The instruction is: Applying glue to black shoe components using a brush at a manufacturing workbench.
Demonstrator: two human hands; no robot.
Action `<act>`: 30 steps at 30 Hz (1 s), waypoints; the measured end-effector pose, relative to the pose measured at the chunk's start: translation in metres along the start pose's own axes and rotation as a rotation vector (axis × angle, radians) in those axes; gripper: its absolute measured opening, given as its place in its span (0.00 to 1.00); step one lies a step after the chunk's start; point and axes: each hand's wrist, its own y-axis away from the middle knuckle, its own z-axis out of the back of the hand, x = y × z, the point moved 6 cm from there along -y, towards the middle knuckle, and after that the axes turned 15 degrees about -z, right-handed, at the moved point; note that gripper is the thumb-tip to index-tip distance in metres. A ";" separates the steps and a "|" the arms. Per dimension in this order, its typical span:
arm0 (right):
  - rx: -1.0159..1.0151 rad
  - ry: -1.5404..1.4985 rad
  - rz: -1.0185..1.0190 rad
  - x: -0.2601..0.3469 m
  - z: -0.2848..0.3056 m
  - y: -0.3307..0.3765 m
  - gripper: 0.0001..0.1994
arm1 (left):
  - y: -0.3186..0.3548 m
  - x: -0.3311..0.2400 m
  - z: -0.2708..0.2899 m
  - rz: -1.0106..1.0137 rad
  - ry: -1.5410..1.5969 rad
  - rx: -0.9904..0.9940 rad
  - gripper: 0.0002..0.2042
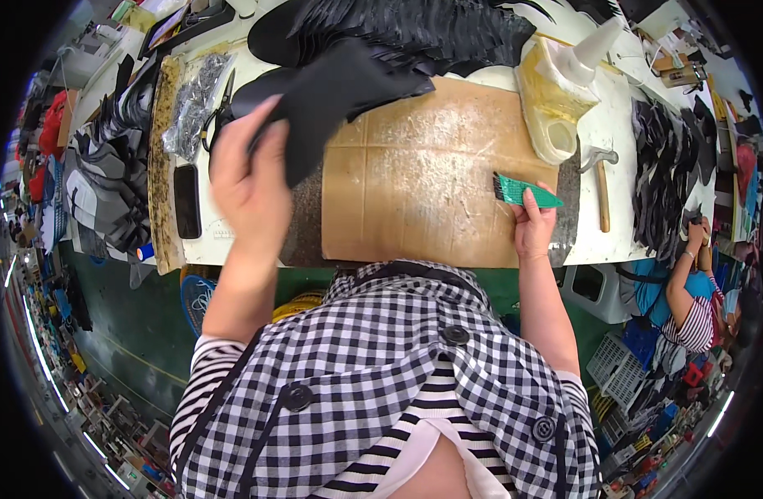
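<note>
My left hand (pixel 252 179), a little blurred, pinches a flat black sheet piece (pixel 319 104) between thumb and fingers. The piece is lifted over the left edge of a brown cardboard sheet (pixel 423 200), which has a glossy, smeared surface. At the right side of the cardboard, my right hand (pixel 533 223) is closed around a green brush (pixel 531 192) with dark bristles pointing left. Beyond the cardboard lies a large fanned stack of black pieces (pixel 414 37). A yellowed plastic bottle with a pale cone spout (pixel 548 100) stands at the far right of the cardboard.
A hammer (pixel 602 187) lies right of the cardboard, near hanging dark pieces (pixel 664 179). On the left are a phone (pixel 187 202), a clear plastic bag (pixel 197 108), scissors (pixel 223 108) and grey-black pieces (pixel 107 179). A co-worker's arm (pixel 685 266) shows at far right.
</note>
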 end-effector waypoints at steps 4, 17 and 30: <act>0.074 0.034 -0.031 0.000 -0.012 0.004 0.18 | 0.030 -0.048 0.004 -0.244 -0.373 0.230 0.22; -0.169 0.813 0.632 0.171 -0.020 -0.032 0.13 | 0.172 0.025 -0.144 0.654 -0.047 0.438 0.21; 0.001 0.582 0.170 0.134 -0.012 -0.038 0.16 | 0.189 0.037 -0.194 0.976 0.392 0.523 0.10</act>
